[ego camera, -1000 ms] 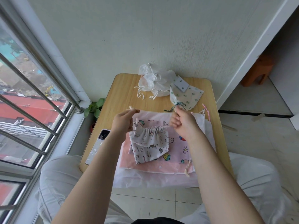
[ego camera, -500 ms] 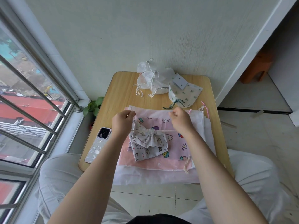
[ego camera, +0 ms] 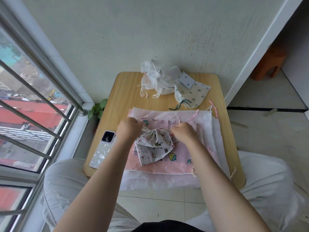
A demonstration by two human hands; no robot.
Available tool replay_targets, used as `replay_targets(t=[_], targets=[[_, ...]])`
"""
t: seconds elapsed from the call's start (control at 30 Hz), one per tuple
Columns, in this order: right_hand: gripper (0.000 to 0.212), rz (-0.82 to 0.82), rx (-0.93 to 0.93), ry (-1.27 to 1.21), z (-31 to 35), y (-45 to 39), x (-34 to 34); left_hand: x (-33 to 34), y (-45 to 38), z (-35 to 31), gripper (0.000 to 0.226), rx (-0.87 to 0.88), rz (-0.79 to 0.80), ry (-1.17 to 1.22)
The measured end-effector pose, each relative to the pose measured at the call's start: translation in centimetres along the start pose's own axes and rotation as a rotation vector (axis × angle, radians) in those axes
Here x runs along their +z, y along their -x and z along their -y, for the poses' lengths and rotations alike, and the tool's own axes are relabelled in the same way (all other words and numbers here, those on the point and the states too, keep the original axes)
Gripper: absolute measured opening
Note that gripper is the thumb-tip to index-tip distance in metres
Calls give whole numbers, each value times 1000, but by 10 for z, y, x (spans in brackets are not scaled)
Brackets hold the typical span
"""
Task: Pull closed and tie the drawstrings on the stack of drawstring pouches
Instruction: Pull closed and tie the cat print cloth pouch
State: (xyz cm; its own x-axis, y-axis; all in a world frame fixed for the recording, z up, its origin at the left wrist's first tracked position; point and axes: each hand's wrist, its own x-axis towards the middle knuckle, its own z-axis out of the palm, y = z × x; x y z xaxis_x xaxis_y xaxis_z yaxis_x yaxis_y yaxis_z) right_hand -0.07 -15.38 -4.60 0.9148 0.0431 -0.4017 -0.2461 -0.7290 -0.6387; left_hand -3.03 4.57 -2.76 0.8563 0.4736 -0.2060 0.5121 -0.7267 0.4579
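Hands hover over the middle of a small wooden bench [ego camera: 127, 91], both curled into loose fists; the left hand [ego camera: 127, 129] and the right hand [ego camera: 183, 133] each pinch an end of the cream drawstring [ego camera: 147, 130] of a small cat-print pouch [ego camera: 154, 147], whose mouth sits gathered shut between them. That pouch rests on top of a stack of flat pouches [ego camera: 209, 131], pink and white, spread beneath and beyond both hands, with pink cords trailing off past the right hand. Farther from the person than the hands, near the wall, lie a heap of white tied pouches [ego camera: 157, 79] and, beside it on the right-hand side, a pouch with small green prints [ego camera: 189, 94]. Outside the left hand, a phone [ego camera: 102, 150] lies face down at the bench edge
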Motion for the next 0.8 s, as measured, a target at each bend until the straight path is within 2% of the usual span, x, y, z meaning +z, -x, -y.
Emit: replay_targets(t=[0.07,0.27,0.33,0.43,0.57,0.63,0.7,0.8], targets=[[41,45,-17,5,6,0,5,6,7,-1,33,-4,142,-122],[48,153,-14,-125,14,-1,17,14,12,-11,33,-11,242,-145],[50,162,-11,-165,14,-2,19,16,11,-12,30,6,258,-30],[52,157,-3,-231,13,-2,21,18,13,-12,16,-5,222,284],[54,254,-40,-285,12,1,24,17,15,-15,25,45,150,508],[49,282,-86,-321,11,3,26,12,18,-20,20,25,208,696],[40,234,-107,-396,12,4,24,10,21,-23,14,5,301,846],[35,17,-176,-506,16,4,17,11,22,-22,15,10,318,669]])
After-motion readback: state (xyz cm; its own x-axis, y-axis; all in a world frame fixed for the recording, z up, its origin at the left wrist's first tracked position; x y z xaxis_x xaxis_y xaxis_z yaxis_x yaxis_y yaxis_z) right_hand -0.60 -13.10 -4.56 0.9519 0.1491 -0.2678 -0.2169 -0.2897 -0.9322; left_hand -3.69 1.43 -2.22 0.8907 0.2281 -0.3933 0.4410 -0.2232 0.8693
